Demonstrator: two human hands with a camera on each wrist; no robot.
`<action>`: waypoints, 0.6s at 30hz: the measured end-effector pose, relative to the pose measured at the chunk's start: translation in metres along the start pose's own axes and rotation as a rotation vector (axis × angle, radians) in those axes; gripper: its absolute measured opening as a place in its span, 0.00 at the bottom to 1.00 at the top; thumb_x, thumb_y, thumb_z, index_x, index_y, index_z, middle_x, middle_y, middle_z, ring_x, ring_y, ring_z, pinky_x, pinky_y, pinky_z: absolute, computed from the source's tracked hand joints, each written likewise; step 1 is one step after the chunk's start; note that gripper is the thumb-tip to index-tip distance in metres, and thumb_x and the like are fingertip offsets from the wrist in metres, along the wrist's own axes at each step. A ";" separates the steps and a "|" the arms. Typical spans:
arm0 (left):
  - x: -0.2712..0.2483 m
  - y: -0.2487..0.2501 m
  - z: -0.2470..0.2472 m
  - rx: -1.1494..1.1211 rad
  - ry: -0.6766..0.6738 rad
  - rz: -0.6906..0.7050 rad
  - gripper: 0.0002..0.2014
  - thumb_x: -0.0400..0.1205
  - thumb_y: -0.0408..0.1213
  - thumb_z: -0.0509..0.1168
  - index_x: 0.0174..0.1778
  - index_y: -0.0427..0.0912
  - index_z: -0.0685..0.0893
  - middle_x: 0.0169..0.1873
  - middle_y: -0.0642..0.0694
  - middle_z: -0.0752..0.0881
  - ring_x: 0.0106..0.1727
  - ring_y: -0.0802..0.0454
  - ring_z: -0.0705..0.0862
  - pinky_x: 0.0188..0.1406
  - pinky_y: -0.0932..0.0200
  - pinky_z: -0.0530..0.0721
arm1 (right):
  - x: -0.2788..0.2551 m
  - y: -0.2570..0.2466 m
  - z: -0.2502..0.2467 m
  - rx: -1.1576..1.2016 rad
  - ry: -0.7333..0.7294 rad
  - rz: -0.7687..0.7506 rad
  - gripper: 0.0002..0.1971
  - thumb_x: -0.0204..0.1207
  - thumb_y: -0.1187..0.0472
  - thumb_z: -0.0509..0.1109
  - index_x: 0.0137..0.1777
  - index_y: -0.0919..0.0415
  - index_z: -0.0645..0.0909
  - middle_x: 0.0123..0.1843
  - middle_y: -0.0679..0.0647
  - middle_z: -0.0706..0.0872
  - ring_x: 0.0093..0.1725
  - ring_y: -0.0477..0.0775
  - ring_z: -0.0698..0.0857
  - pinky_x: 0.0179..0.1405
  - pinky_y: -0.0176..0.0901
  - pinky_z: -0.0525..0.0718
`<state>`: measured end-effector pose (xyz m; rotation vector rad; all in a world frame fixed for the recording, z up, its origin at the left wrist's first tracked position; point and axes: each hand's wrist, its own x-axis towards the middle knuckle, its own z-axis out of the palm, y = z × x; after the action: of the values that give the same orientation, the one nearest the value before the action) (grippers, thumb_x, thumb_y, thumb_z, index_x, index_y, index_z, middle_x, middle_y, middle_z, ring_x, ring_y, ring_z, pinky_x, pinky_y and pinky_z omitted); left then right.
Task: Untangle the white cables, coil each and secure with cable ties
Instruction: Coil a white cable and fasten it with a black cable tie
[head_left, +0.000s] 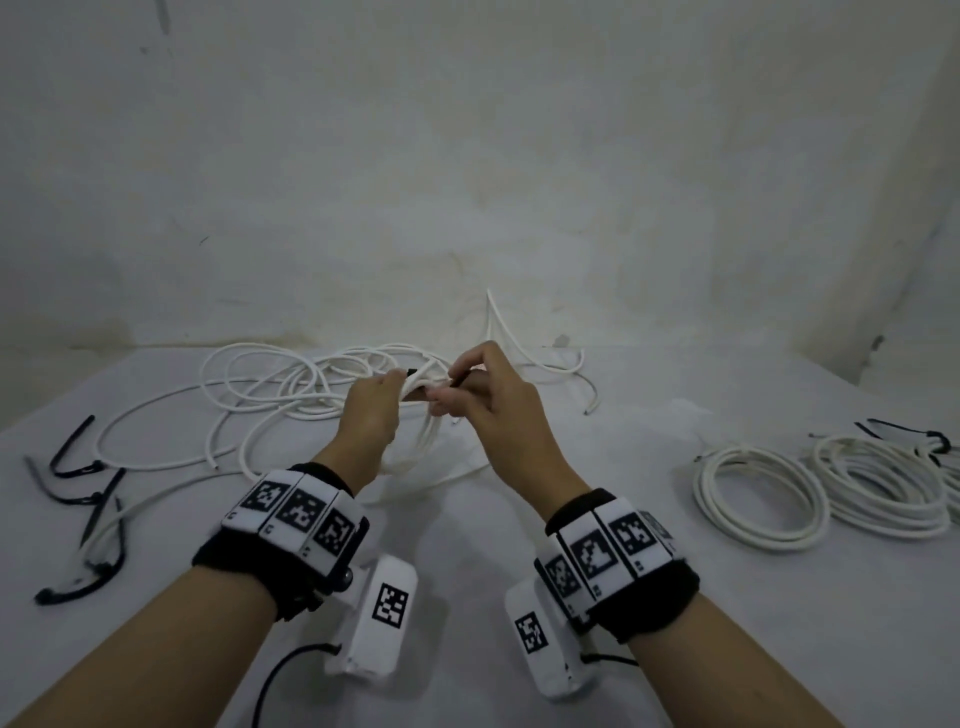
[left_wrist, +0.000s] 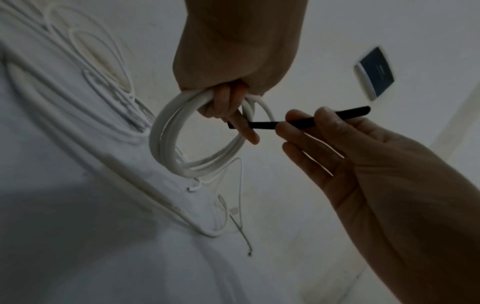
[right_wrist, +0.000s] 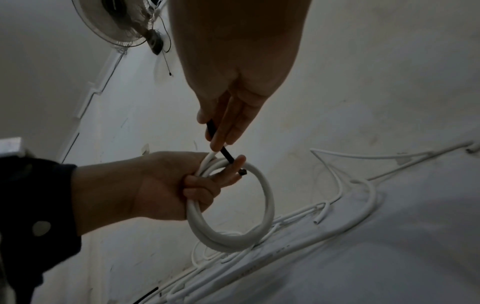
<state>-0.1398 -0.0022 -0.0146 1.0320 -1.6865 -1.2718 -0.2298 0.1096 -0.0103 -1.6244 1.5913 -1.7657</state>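
Wrist bands with black-and-white markers (head_left: 296, 512) sit closest. Beyond them the left hand (head_left: 370, 415) grips a small coil of white cable (right_wrist: 259, 205), fingers (right_wrist: 202, 185) curled round its strands above the counter (head_left: 467, 545). The right hand (head_left: 498, 410) pinches a black cable tie (left_wrist: 306, 120) just beside that coil. Loose cable (head_left: 270, 395) lies behind; two finished coils (head_left: 831, 488) rest right, spare ties (head_left: 88, 499) left.

Loose cables (head_left: 291, 389) at bench (head_left: 467, 545) centre-back, spare ties (head_left: 88, 499) at left, finished coils (head_left: 821, 488) at right, hands between them.
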 end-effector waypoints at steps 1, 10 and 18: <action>-0.001 -0.001 0.002 -0.021 -0.036 -0.046 0.14 0.85 0.35 0.53 0.34 0.43 0.75 0.25 0.48 0.70 0.24 0.54 0.65 0.20 0.64 0.66 | -0.001 0.000 -0.001 -0.023 -0.001 0.004 0.07 0.78 0.65 0.69 0.47 0.63 0.72 0.37 0.54 0.89 0.40 0.50 0.89 0.48 0.48 0.85; -0.006 0.000 0.001 -0.067 -0.160 -0.055 0.17 0.85 0.37 0.57 0.28 0.42 0.74 0.20 0.48 0.71 0.13 0.61 0.63 0.14 0.67 0.60 | -0.003 -0.002 0.006 -0.377 -0.186 -0.021 0.05 0.80 0.65 0.63 0.45 0.56 0.70 0.40 0.56 0.87 0.37 0.53 0.87 0.45 0.55 0.84; -0.009 -0.018 -0.004 0.298 -0.171 0.469 0.17 0.82 0.47 0.57 0.27 0.51 0.78 0.21 0.56 0.80 0.24 0.61 0.74 0.27 0.66 0.66 | 0.002 -0.008 0.017 -0.415 -0.070 0.040 0.13 0.81 0.67 0.58 0.61 0.56 0.61 0.35 0.57 0.84 0.31 0.55 0.81 0.33 0.50 0.80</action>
<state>-0.1295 0.0017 -0.0324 0.6413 -2.1399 -0.8369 -0.2132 0.1019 -0.0069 -1.7849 2.0410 -1.4053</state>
